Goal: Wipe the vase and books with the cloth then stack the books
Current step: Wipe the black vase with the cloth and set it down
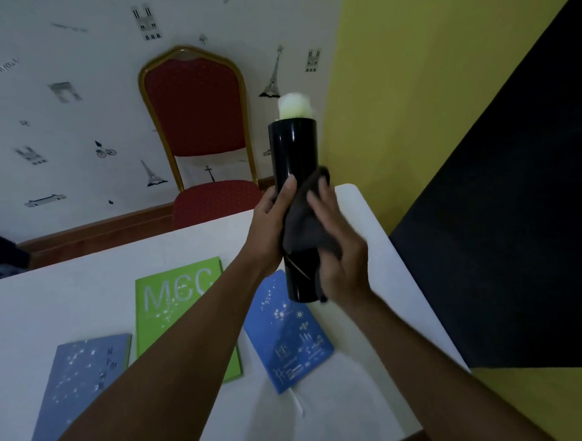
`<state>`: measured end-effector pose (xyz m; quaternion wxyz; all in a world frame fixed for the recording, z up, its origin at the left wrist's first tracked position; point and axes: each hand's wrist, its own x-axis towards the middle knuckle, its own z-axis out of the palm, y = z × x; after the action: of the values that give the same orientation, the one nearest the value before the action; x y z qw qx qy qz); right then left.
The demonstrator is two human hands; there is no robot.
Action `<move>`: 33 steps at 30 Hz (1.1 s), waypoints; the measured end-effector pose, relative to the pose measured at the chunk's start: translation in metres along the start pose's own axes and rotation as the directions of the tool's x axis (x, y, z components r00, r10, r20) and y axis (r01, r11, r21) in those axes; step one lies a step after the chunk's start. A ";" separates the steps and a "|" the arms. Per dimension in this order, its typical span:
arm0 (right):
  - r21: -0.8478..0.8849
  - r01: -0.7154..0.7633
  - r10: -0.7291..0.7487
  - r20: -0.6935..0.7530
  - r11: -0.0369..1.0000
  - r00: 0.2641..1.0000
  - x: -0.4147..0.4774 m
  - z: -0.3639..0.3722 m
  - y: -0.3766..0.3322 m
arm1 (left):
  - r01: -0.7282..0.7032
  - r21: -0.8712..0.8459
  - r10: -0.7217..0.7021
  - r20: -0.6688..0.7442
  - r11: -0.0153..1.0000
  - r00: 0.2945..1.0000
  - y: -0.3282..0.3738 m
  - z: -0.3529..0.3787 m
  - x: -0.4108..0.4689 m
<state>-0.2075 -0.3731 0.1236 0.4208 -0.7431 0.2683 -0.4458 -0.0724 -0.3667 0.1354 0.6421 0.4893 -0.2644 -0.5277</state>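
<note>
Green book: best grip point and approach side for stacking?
Grip the green book at its far short edge near the "MEC" lettering, coming from above. It lies flat on the table; the left forearm covers its right side, and another book lies near its left corner.

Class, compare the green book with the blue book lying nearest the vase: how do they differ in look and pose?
The green book bears large pale letters; the blue book bears small white icons. The green book looks larger. The green book lies nearly square to the table edge; the blue book is turned askew. Both lie flat, closed and unstacked.
</note>
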 end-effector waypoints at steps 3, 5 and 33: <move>0.014 0.009 -0.008 -0.051 1.000 0.999 0.052 -0.017 -0.002 | 0.048 0.036 -0.050 0.042 0.998 0.998 -0.013 0.000 0.000; 0.005 -0.007 0.007 -0.088 1.000 0.996 0.065 -0.027 0.002 | 0.071 0.048 -0.075 0.092 0.996 0.993 -0.018 0.001 0.000; -0.673 -0.385 0.472 -0.061 0.632 0.880 -0.187 -0.132 0.188 | -0.310 0.557 0.123 0.348 0.771 0.930 -0.173 0.120 0.058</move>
<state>-0.4155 -0.3736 -0.0882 0.2360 -0.7832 0.5522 -0.1610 -0.2295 -0.4571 0.0138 0.4635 0.5504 -0.5651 -0.4036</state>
